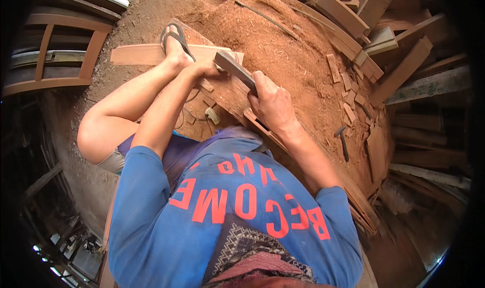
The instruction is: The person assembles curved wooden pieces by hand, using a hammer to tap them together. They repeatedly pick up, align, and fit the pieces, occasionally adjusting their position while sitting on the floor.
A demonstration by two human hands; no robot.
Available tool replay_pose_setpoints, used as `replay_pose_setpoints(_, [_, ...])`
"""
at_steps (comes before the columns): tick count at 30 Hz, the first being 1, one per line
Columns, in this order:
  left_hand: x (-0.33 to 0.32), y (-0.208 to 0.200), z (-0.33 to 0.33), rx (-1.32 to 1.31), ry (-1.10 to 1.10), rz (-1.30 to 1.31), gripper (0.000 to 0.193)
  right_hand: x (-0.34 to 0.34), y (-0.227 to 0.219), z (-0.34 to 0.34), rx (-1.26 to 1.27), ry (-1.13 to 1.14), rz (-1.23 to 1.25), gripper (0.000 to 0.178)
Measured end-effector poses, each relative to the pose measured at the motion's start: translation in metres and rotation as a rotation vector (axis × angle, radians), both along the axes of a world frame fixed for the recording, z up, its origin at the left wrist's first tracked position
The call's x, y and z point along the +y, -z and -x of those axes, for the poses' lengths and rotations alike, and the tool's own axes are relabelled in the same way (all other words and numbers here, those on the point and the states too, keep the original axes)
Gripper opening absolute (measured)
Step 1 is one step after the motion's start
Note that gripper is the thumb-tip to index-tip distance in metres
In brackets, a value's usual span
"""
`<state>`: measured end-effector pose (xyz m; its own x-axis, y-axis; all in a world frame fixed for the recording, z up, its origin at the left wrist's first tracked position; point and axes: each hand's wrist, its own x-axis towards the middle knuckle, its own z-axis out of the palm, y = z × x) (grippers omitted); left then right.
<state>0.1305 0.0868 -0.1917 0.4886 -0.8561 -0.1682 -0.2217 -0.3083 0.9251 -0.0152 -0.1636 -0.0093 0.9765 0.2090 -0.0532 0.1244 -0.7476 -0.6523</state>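
Observation:
My right hand (273,100) is closed around one end of a dark, flat-sided bar (235,70), which looks like a wooden mallet. The bar's free end points to the far left, over my left hand (207,68). That hand looks curled low above the wood, and the bar hides part of its fingers; what they hold cannot be made out. Under both hands lies a long reddish-brown timber piece (233,97), with a slot cut (256,118) nearer my body. My foot in a black flip-flop (178,40) presses on a flat board (136,54) beyond.
Sawdust and shavings (273,40) cover the ground ahead. A hammer (342,142) lies to the right, near scattered offcuts (348,98). Stacked timber (348,17) fills the far right. A wooden frame (93,55) stands at the left. A thin rod (265,19) rests on the sawdust.

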Motion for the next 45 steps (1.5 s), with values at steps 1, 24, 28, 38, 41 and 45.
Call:
replay_pose_setpoints(1, [0.001, 0.001, -0.002, 0.039, 0.011, 0.033, 0.022, 0.001, 0.005, 0.004, -0.030, -0.021, -0.023, 0.031])
replay_pose_setpoints(24, [-0.024, -0.030, 0.125, -0.192, 0.210, -0.152, 0.035, -0.051, 0.021, -0.002, 0.130, 0.211, -0.085, 0.037])
replay_pose_setpoints(28, [-0.040, -0.055, 0.103, -0.227, 0.047, -0.092, 0.043, -0.060, 0.021, -0.001, 0.149, 0.287, -0.126, 0.045])
replay_pose_setpoints(38, [-0.041, -0.061, 0.089, -0.175, -0.124, -0.110, 0.039, -0.055, 0.003, -0.005, 0.149, 0.214, -0.158, 0.043])
replay_pose_setpoints(41, [-0.039, -0.061, 0.075, -0.043, -0.176, -0.179, 0.036, -0.047, 0.005, 0.001, 0.091, 0.117, -0.105, 0.031])
replay_pose_setpoints(45, [-0.038, -0.057, 0.068, 0.065, -0.276, -0.157, 0.032, -0.040, 0.022, 0.007, 0.202, -0.068, 0.129, 0.024])
